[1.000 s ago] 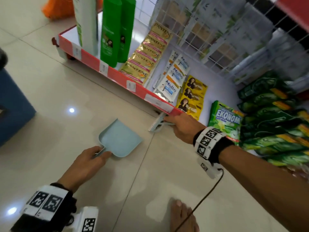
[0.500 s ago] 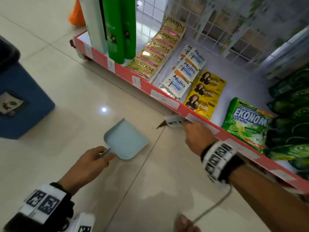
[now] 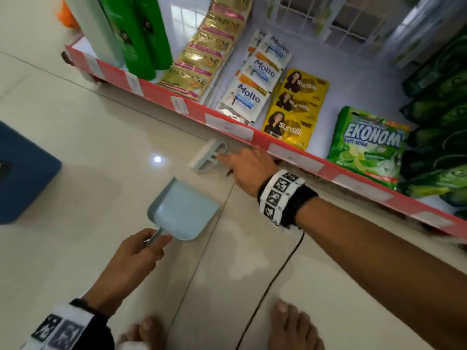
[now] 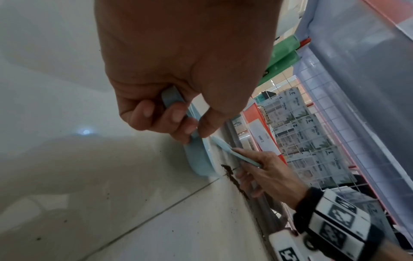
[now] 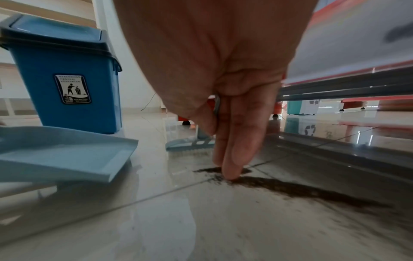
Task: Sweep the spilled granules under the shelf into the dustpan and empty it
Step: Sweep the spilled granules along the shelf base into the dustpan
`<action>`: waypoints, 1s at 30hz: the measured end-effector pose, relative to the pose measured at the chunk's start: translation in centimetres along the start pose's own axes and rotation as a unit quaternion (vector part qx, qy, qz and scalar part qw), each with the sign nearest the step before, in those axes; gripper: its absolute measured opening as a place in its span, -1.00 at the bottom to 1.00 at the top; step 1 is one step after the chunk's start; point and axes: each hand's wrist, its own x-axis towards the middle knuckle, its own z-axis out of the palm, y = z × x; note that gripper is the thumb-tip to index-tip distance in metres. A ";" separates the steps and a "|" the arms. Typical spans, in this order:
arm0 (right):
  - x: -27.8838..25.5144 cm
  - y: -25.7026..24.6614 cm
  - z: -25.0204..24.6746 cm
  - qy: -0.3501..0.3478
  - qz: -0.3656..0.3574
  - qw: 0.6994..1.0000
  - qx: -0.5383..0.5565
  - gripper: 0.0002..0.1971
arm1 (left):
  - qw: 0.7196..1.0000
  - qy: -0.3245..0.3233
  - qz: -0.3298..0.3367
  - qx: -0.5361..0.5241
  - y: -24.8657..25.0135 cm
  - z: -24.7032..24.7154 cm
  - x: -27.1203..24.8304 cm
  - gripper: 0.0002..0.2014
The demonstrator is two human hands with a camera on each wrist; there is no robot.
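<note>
Left hand (image 3: 136, 258): low, fingers wrapped round the dustpan (image 3: 183, 210) handle.
Right hand (image 3: 249, 170): reaching out, gripping the brush (image 3: 208, 156) at the shelf (image 3: 298, 157) edge.
Granules (image 5: 290, 189): dark streak on the floor by the shelf.

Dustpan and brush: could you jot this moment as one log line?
left hand grips dustpan handle, pan on floor | right hand holds brush by shelf edge | granules on floor, unswept | pan looks empty

Bright even light, lamp glare spot on glossy floor (image 3: 157, 159), soft shadows, motion blur, wide-angle edge distortion
</note>
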 end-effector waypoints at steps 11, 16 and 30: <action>-8.1 6.9 -2.0 -0.010 0.033 0.999 0.017 -0.49 | 0.996 -0.039 0.028 0.081 0.2 1.7 0.5 -0.69; -3.4 2.6 -1.2 0.055 -0.026 0.995 0.080 -0.47 | 0.994 -0.046 0.039 0.086 0.7 2.2 0.6 -0.71; -9.7 7.3 -1.9 0.023 0.039 0.997 0.069 -0.58 | 0.996 -0.041 0.044 0.069 0.6 1.2 0.1 -0.70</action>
